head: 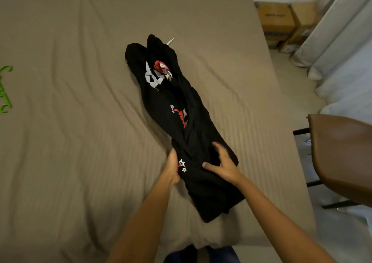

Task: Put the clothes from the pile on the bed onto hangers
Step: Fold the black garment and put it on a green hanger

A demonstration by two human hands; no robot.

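Note:
A pile of black clothes [175, 109] with white and red prints lies bunched in a long strip across the middle of the bed [80, 142]. My left hand [173, 168] grips the fabric at the pile's near left side, beside small white star prints. My right hand [223, 162] lies on top of the near part of the pile, thumb spread, fingers pressing into the cloth. Green plastic hangers [5, 89] lie at the bed's far left edge, well away from both hands.
A brown leather chair [340, 154] stands close to the bed's right side. Cardboard boxes [281, 21] sit on the floor at the back right beside grey curtains [338, 37]. The bed has a taupe ribbed sheet.

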